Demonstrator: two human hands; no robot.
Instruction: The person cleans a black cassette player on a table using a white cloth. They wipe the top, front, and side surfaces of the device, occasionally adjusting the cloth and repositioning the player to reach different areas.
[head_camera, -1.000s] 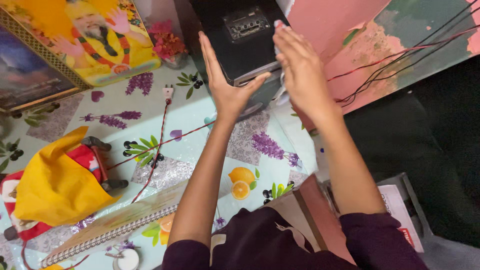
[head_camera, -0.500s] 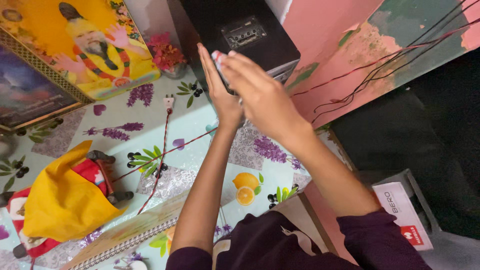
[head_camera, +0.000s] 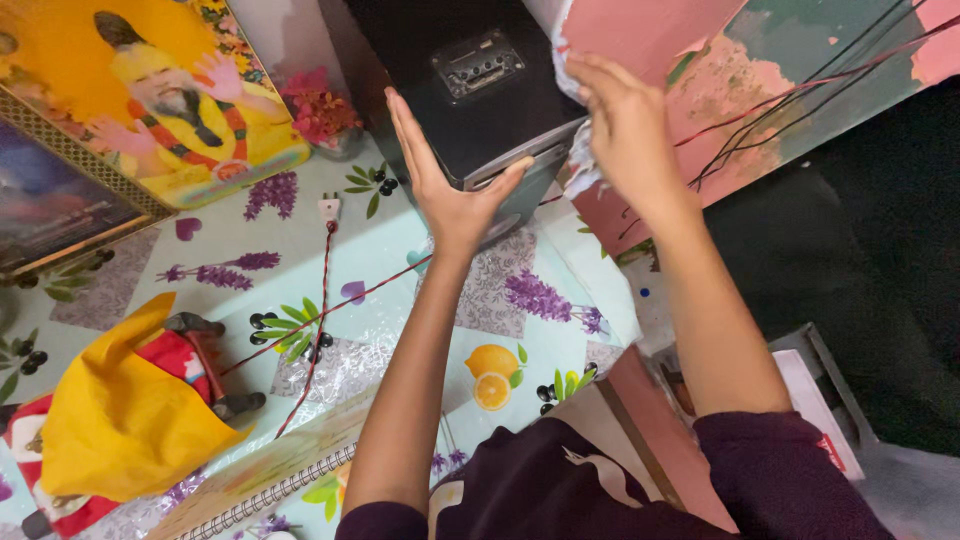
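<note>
At the back of the flowered table (head_camera: 300, 250), against the pink wall (head_camera: 650, 30), a black speaker box (head_camera: 470, 90) is steadied by the left hand (head_camera: 450, 190), open flat on its side with the thumb under the front edge. The right hand (head_camera: 625, 125) is closed on a white cloth (head_camera: 575, 165) at the other side. The box is judged rigid and rather heavy, best held by both side walls. Its long axis seems upright, the button panel (head_camera: 478, 65) facing the camera.

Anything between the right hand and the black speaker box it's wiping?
Only the pale crumpled cloth the right hand holds, pressed against the right side of the black box-shaped speaker. The left hand lies flat on the speaker's front, nothing visible between.
</note>
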